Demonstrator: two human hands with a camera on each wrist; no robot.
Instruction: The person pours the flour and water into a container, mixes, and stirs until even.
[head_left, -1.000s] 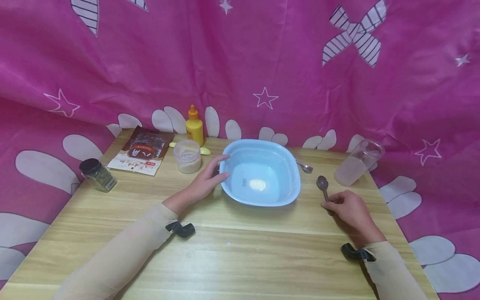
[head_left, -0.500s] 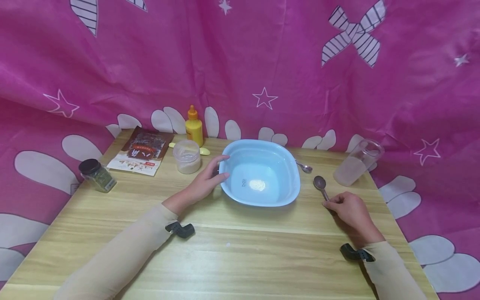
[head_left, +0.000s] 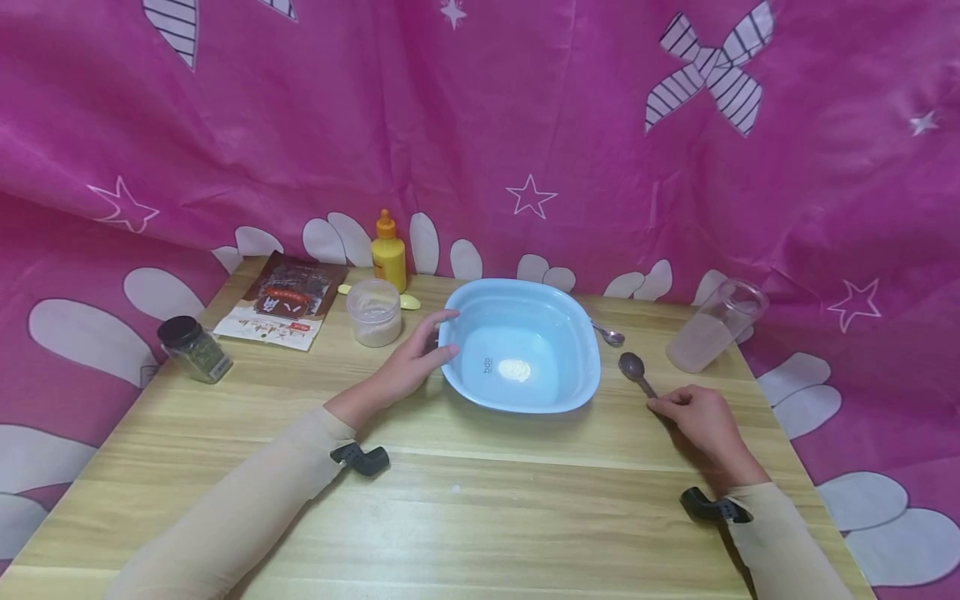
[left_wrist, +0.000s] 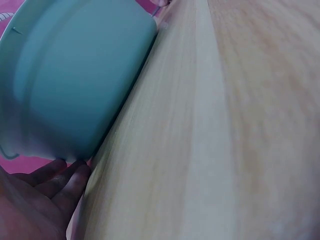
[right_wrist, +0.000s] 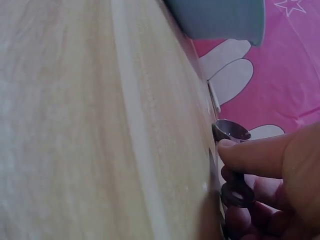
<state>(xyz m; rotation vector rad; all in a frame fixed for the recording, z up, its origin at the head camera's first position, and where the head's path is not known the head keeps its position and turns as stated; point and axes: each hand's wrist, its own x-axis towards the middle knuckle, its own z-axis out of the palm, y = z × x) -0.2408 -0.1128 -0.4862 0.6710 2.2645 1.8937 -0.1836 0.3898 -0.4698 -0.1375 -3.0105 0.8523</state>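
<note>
Spoon (head_left: 636, 372): handle pinched by right hand (head_left: 701, 419), bowl end on table (head_left: 480, 517) right of blue basin (head_left: 581, 329). Left hand (head_left: 408, 362), fingers relaxed, steadies basin rim. Advice: firm grip before lifting.

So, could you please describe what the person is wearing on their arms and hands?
Both arms are covered by snug beige sleeves that end at the wrists. A small black clip-like device sits at the left wrist and a matching one at the right. The left hand and right hand are bare, with no gloves or rings to be seen.
</note>
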